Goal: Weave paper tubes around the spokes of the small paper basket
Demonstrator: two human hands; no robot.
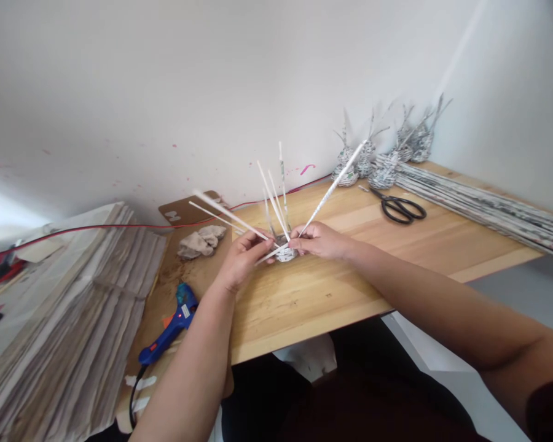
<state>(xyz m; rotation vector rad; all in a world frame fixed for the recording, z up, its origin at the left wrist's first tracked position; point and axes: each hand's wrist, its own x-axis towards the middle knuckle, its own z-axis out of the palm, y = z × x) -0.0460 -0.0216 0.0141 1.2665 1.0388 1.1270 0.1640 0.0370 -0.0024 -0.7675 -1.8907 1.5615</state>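
A small round woven paper base (286,253) sits on the wooden table between my hands. Several thin rolled-paper sticks (276,199) stand up and fan out from it. My left hand (249,253) grips its left side, fingers closed around paper sticks there. On the right, my right hand (317,240) pinches a paper stick at the rim; a long white paper stick (334,184) slants up and right from those fingers. My fingers cover part of the base.
A blue glue gun (168,334) lies left, near a crumpled cloth (201,241) and stacked newspapers (87,307). Black-handled scissors (402,209) lie right. Several woven paper pieces (387,170) stand by the wall beside a bundle of paper sticks (479,199). A red cable (142,226) runs behind.
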